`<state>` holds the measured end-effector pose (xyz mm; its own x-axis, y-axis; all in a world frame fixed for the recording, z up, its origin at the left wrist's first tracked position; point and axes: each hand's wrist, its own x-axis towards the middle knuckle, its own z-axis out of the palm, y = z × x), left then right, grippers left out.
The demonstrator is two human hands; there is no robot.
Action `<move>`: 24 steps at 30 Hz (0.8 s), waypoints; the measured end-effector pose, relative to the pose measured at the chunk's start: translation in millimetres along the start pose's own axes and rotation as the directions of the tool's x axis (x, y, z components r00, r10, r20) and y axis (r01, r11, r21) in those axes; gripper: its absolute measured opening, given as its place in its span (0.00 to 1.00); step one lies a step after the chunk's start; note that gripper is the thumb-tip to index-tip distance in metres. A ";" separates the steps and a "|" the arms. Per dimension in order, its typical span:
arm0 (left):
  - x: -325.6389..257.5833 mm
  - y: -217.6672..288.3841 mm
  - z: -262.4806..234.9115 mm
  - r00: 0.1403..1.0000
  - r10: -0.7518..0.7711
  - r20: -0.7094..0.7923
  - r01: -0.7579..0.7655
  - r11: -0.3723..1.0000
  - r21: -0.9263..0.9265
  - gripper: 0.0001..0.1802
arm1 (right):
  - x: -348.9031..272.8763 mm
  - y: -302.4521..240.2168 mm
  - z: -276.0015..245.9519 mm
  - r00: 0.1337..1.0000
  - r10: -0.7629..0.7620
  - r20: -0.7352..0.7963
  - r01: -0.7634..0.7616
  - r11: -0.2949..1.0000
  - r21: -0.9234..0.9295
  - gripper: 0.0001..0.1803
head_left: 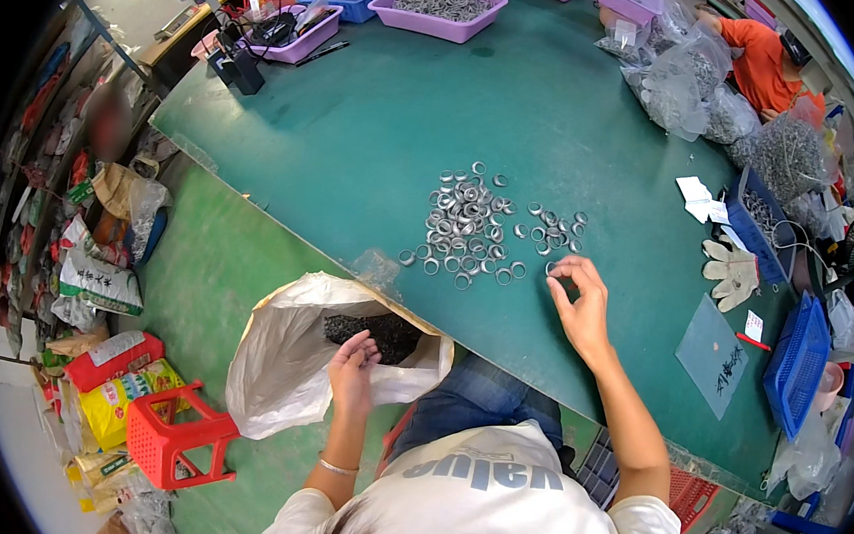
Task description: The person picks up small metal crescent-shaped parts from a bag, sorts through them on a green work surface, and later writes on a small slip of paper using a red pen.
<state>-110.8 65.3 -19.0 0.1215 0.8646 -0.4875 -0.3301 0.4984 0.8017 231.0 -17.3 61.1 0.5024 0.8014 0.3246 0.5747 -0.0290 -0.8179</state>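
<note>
On the green table, my right hand (579, 299) pinches a small grey metal ring (551, 268) between thumb and fingertips. Just beyond it lies a small loose group of metal rings (548, 230). A larger heap of the same rings (466, 220) spreads to the left of that group. Over the mouth of a white woven sack (273, 380), my left hand (353, 367) is open, its fingers loosely bent, with nothing visible in it. Inside the sack sits a mass of small dark pieces (396, 340), partly hidden by that hand. The sack leans against the table edge.
Pink trays (441, 29) and a blue tray (339, 9) stand at the far side. To the right are a glove (730, 274), a blue basket (797, 366) and bags of metal parts (677, 91) near another person in orange (759, 62). A red stool (168, 439) stands at left.
</note>
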 end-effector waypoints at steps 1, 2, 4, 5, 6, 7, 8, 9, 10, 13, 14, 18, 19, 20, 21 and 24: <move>3.1 -1.3 -6.6 1.000 0.001 0.000 -0.001 1.000 -0.001 0.20 | -1.9 -8.1 -1.4 0.999 -0.035 -0.009 0.035 0.999 -0.007 0.07; 5.3 -3.9 -14.8 0.992 0.104 -0.073 -0.087 0.974 0.209 0.21 | -3.6 -16.1 -2.9 0.997 -0.070 -0.018 0.070 0.997 -0.013 0.07; 4.7 -3.6 -13.5 0.904 0.428 -0.015 -0.346 0.751 0.562 0.23 | -8.2 -29.0 -4.2 0.998 -0.069 -0.010 0.069 0.998 0.008 0.08; 1.3 -5.3 -10.9 0.904 0.427 -0.017 -0.344 0.751 0.564 0.23 | -10.7 -35.7 -4.7 0.997 -0.071 -0.003 0.071 0.997 0.029 0.08; -12.5 6.2 13.9 0.939 0.335 0.084 -0.337 0.838 0.430 0.23 | -14.1 -41.5 -6.3 0.996 -0.087 0.003 0.087 0.996 0.016 0.09; -25.5 16.7 37.2 0.947 0.256 0.192 -0.304 0.907 0.291 0.23 | -16.9 -47.7 -7.0 0.996 -0.086 0.004 0.086 0.996 0.017 0.09; -35.5 22.5 55.2 0.942 0.165 0.292 -0.236 0.945 0.228 0.22 | -19.7 -54.1 -6.8 0.994 -0.110 0.016 0.109 0.993 0.034 0.09; -43.2 25.5 72.8 0.916 0.079 0.394 -0.157 0.973 0.169 0.22 | -22.5 -60.8 -6.5 0.990 -0.135 0.027 0.134 0.990 0.047 0.10; -49.2 26.6 91.1 0.872 0.065 0.485 -0.145 0.981 0.130 0.22 | -25.4 -67.2 -6.5 0.988 -0.149 0.042 0.146 0.987 0.073 0.12; -71.6 37.6 146.5 0.786 0.065 0.615 -0.099 0.995 0.022 0.21 | -32.1 -87.6 -9.0 0.981 -0.182 0.062 0.176 0.979 0.100 0.13; -75.3 39.5 157.7 0.749 0.082 0.658 -0.066 0.997 -0.049 0.20 | -33.8 -92.8 -10.9 0.977 -0.199 0.073 0.191 0.976 0.105 0.15; -77.1 38.4 171.1 0.641 0.067 0.765 -0.022 0.997 -0.068 0.19 | -38.3 -102.4 -16.1 0.968 -0.246 0.052 0.238 0.963 0.128 0.18; -77.9 38.9 171.6 0.639 0.064 0.767 -0.020 0.998 -0.066 0.19 | -38.0 -103.1 -17.5 0.969 -0.243 0.050 0.236 0.964 0.126 0.18; -78.3 39.3 171.6 0.644 0.049 0.764 -0.027 0.999 -0.041 0.18 | -37.2 -103.3 -18.6 0.962 -0.271 0.030 0.266 0.957 0.118 0.19; -78.9 39.9 171.3 0.651 0.035 0.759 -0.035 0.999 -0.016 0.18 | -37.1 -103.7 -19.1 0.954 -0.300 0.012 0.297 0.948 0.111 0.19; -82.1 40.8 171.8 0.656 -0.029 0.754 0.103 0.993 -0.052 0.18 | -38.4 -107.1 -19.8 0.955 -0.297 -0.025 0.297 0.945 0.133 0.19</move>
<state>26.6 25.5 113.2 0.7954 0.6006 -0.0816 -0.3637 0.5806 0.7284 163.0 -56.7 145.7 0.3253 0.7586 0.5645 0.6066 0.2905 -0.7400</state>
